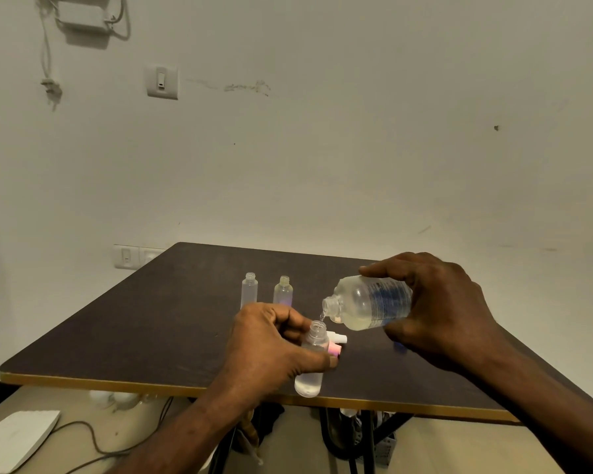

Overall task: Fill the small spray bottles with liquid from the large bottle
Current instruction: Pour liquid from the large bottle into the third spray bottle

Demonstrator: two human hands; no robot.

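Small spray bottle [311,360] sat in the left hand [267,350], its open neck turned up and leaning toward two o'clock, so that its mouth lay just beneath the mouth of the large bottle [370,302]. The left fingers [295,321] were curled round its middle, thumb across the front — a grip that kept the neck bare and the base free above the near edge of the table [117,333]. Clear liquid showed in its lower part, so by my judgement the filling was under way and not finished.

The right hand [439,313] grasped the large bottle from above, fingers wrapped over the labelled body, and held it tipped nearly flat with the mouth toward nine o'clock. A thin thread of liquid seemed to fall from the mouth toward the small neck; holding the two openings this close probably served to keep that thread from missing.

Two more small bottles stood upright and uncapped at about twelve o'clock from the left hand — one clear bottle [249,290], and one yellowish bottle [283,290] to its right — near each other but apart, likely waiting their turn. A white spray head [338,338] and a pink cap [334,349] lay on the table just behind the held bottle, at three o'clock of its neck, set aside within reach for closing it.

The narrow neck left little margin: a slight overtilt would likely spill onto the table.
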